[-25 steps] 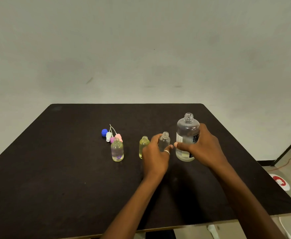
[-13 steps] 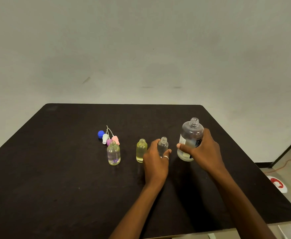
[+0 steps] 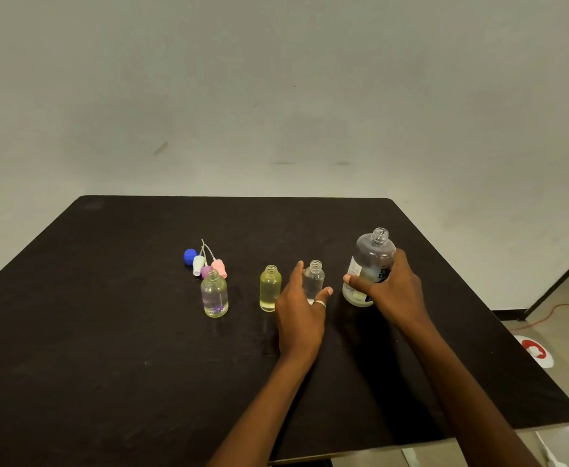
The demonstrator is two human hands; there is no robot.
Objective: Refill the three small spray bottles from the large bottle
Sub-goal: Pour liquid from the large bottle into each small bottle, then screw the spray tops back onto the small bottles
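Observation:
Three small uncapped bottles stand in a row on the black table [image 3: 108, 348]: a clear one with a purple print [image 3: 214, 293] at the left, a yellowish one [image 3: 270, 288] in the middle, and a clear one [image 3: 314, 278] at the right. My left hand [image 3: 299, 308] wraps loosely around the right small bottle, thumb on one side and fingers on the other. The large clear bottle [image 3: 370, 261], uncapped and labelled, stands upright to the right. My right hand [image 3: 391, 286] grips its lower body.
The removed spray caps [image 3: 205, 261], blue, white, purple and pink with thin dip tubes, lie in a cluster behind the left small bottle. The table's right edge drops to a floor with an orange cable [image 3: 552, 315] and a red-and-white disc [image 3: 535, 350].
The large bottle and my right hand have shifted a little to the right, away from the small bottle. My left hand has loosened around the right small bottle.

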